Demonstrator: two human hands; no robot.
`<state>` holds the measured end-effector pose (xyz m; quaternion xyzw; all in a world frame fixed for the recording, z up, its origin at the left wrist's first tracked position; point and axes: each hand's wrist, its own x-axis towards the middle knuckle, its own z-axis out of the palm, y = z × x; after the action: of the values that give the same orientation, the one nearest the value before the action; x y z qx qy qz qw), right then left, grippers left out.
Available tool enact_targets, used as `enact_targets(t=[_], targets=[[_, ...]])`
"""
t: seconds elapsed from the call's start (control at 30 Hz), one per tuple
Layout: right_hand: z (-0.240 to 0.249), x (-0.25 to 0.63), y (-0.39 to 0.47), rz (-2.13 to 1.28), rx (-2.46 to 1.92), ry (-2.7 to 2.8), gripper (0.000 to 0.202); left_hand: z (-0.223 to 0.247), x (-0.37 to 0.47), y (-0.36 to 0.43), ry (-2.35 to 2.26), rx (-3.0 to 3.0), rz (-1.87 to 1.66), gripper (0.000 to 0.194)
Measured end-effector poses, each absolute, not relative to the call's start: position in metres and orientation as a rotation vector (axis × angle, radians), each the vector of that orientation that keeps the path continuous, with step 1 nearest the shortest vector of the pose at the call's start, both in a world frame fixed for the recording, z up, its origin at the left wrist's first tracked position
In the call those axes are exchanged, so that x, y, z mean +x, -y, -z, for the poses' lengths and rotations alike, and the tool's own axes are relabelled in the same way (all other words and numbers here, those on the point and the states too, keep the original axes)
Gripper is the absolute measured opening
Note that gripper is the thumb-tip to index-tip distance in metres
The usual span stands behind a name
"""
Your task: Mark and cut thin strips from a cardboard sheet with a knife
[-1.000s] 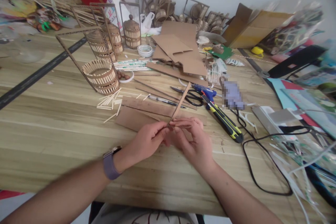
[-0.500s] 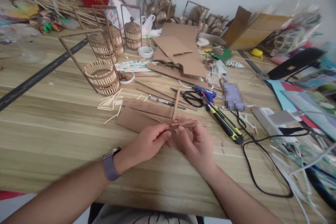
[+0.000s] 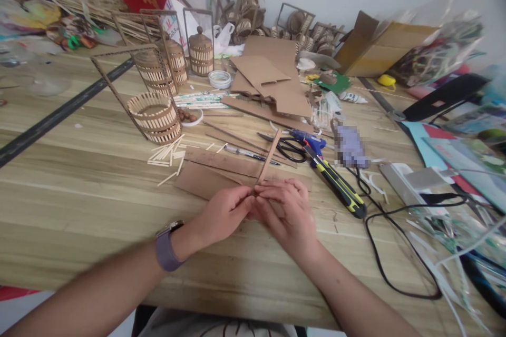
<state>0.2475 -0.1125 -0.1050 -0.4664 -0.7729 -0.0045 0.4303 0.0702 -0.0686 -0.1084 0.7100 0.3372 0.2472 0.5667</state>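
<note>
Both hands meet over the front of the table, pinching a narrow cardboard strip (image 3: 270,157) whose free end points up and away from me. My left hand (image 3: 225,213) grips it between thumb and fingers, which hide its lower end. My right hand (image 3: 290,216) is closed on the same strip, fingertips touching those of the left. Flat cardboard pieces (image 3: 205,180) lie just beyond the hands. A pen (image 3: 249,155) and black-handled scissors (image 3: 291,148) are a little farther off, and a yellow-black utility knife (image 3: 338,184) lies to the right.
Left of centre stands a small stick-and-cardboard basket (image 3: 154,118) with loose short sticks (image 3: 168,154) before it. Lidded baskets (image 3: 201,52) stand behind. Cardboard sheets (image 3: 272,73) are stacked at the back. A blue glue gun (image 3: 312,141) and black cable (image 3: 375,263) lie right.
My right hand's fingers have come down and closed in against the left fingertips. The strip's free end has tilted to the right.
</note>
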Motion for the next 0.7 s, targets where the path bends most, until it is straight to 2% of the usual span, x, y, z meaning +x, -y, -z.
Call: enact_targets(t=[0.7], targets=[[0.1009, 0.2495, 0.1123, -0.120, -1.233, 1.800, 0.010, 0.1117, 0.0677, 0.0671, -0.776, 1.744, -0.606, 0.032]])
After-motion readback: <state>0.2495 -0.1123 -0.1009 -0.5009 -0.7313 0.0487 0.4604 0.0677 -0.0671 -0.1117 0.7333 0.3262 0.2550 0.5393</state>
